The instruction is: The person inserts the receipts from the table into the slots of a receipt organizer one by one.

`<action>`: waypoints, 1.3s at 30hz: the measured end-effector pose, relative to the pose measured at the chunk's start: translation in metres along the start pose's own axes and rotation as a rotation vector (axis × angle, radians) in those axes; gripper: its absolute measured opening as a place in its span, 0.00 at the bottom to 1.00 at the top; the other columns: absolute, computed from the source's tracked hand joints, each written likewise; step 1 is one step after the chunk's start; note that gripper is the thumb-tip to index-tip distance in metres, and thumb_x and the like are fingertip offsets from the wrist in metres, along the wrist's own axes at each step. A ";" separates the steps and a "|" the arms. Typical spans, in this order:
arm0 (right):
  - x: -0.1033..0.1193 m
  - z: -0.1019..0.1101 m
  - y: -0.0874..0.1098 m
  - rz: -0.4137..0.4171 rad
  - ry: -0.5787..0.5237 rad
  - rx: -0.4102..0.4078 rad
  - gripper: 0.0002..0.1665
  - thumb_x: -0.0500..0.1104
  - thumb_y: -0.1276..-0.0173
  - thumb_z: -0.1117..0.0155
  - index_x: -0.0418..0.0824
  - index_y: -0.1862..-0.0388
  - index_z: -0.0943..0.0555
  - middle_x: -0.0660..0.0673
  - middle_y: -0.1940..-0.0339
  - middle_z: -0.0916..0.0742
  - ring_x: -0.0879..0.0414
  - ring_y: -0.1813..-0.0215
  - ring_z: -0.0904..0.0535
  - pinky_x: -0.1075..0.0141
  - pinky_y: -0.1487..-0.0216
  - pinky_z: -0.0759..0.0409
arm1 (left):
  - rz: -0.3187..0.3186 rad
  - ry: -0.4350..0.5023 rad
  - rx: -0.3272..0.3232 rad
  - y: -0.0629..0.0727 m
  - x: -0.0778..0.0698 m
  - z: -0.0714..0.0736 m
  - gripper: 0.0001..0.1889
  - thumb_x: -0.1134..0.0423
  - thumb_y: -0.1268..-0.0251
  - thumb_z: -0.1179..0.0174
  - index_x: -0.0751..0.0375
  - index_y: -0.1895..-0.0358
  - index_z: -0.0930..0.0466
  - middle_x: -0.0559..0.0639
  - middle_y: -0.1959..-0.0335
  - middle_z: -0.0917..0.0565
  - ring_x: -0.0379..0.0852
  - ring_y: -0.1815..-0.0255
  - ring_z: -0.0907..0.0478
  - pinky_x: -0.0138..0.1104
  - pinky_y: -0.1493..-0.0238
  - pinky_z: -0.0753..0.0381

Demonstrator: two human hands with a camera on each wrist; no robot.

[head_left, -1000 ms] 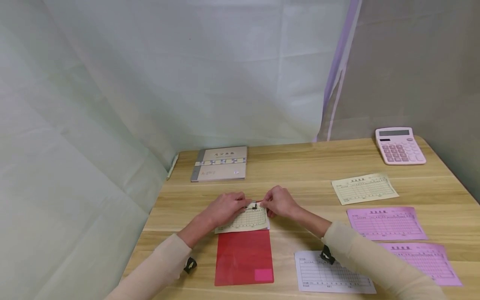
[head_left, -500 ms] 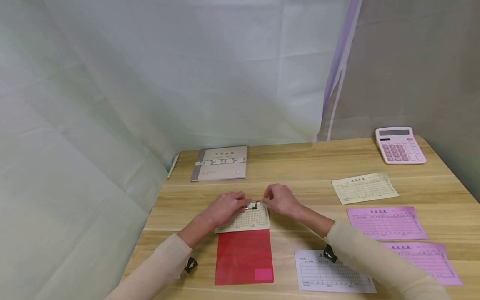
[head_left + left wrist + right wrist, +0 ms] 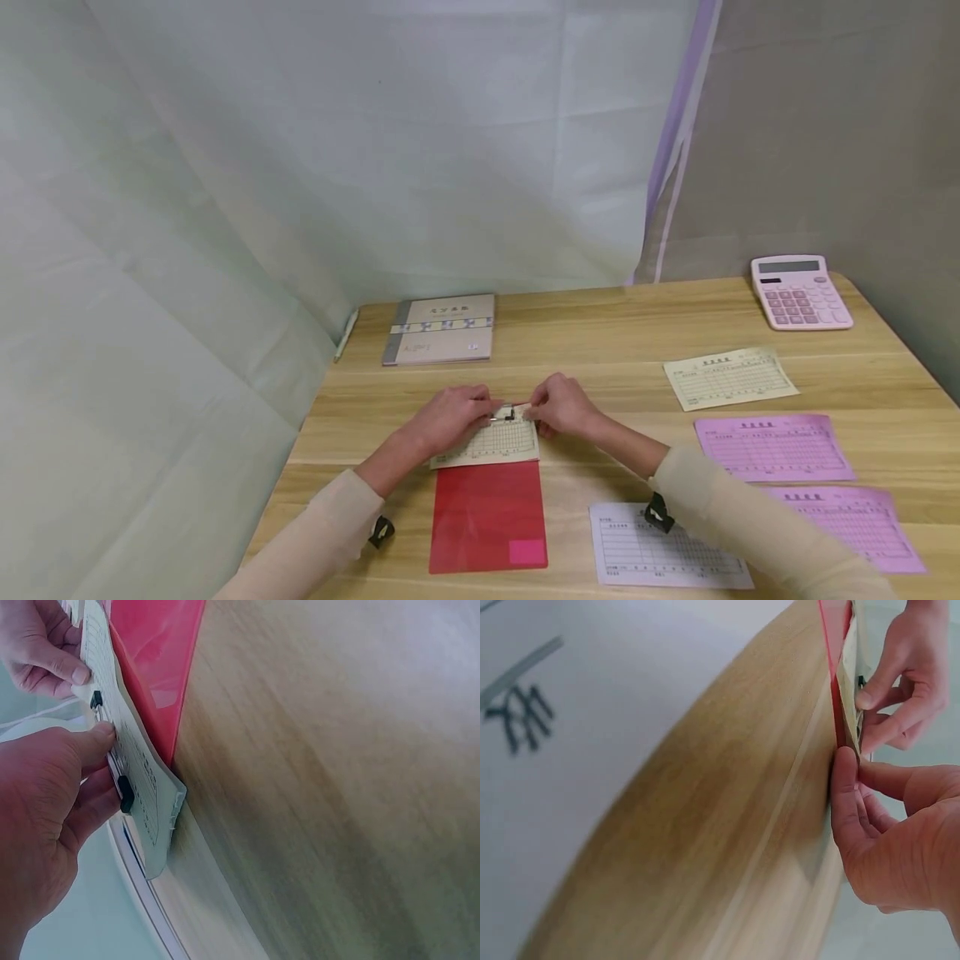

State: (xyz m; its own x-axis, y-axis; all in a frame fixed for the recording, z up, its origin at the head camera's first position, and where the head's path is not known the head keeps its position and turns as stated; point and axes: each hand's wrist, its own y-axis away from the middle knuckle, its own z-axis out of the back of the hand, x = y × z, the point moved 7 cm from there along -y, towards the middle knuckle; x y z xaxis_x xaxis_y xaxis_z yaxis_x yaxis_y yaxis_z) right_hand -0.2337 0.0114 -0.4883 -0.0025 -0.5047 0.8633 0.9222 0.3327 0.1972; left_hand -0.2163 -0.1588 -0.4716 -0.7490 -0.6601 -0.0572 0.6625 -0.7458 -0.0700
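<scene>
Both hands meet at the far edge of a red clipboard lying on the table. The left hand pinches the clip and the yellow form under it, while the right hand pinches the form's top right corner. The form covers the clipboard's far end, its left corner overhanging. Bare wood lies beyond the hands up to a notebook; a white form lies near the clipboard's right edge.
</scene>
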 end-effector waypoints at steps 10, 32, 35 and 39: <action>-0.001 -0.001 0.000 0.007 -0.011 -0.002 0.06 0.30 0.32 0.25 0.32 0.70 0.12 0.41 0.80 0.13 0.52 0.82 0.16 0.62 0.76 0.15 | 0.095 0.243 0.017 0.004 0.022 -0.005 0.22 0.54 0.27 0.29 0.52 0.33 0.14 0.41 0.53 0.14 0.38 0.59 0.21 0.38 0.54 0.19; -0.004 0.081 0.031 0.214 0.135 0.031 0.25 0.36 0.30 0.25 0.23 0.39 0.18 0.34 0.50 0.10 0.43 0.49 0.13 0.51 0.45 0.15 | 0.167 0.474 -0.036 0.021 0.038 -0.010 0.30 0.54 0.35 0.23 0.53 0.30 0.17 0.46 0.35 0.15 0.47 0.32 0.21 0.47 0.32 0.23; -0.011 0.107 0.042 0.248 0.126 0.004 0.28 0.37 0.28 0.27 0.23 0.35 0.21 0.29 0.43 0.12 0.35 0.42 0.15 0.44 0.40 0.18 | 0.167 0.489 -0.054 0.022 0.038 -0.011 0.29 0.55 0.34 0.24 0.53 0.31 0.17 0.46 0.35 0.15 0.47 0.32 0.21 0.48 0.32 0.23; -0.026 0.142 0.059 0.241 0.143 -0.035 0.31 0.41 0.25 0.29 0.26 0.30 0.24 0.29 0.36 0.16 0.31 0.34 0.21 0.39 0.33 0.26 | 0.169 0.508 -0.073 0.023 0.037 -0.013 0.29 0.55 0.34 0.24 0.54 0.30 0.17 0.45 0.35 0.16 0.48 0.31 0.22 0.49 0.31 0.24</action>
State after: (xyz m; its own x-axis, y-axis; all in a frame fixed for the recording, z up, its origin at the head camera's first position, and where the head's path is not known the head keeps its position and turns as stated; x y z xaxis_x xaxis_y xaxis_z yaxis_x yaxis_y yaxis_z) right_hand -0.2340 0.1574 -0.4330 0.2713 -0.5224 0.8084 0.9022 0.4307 -0.0244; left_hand -0.2289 -0.1995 -0.4884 -0.5516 -0.6301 -0.5465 0.7855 -0.6128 -0.0863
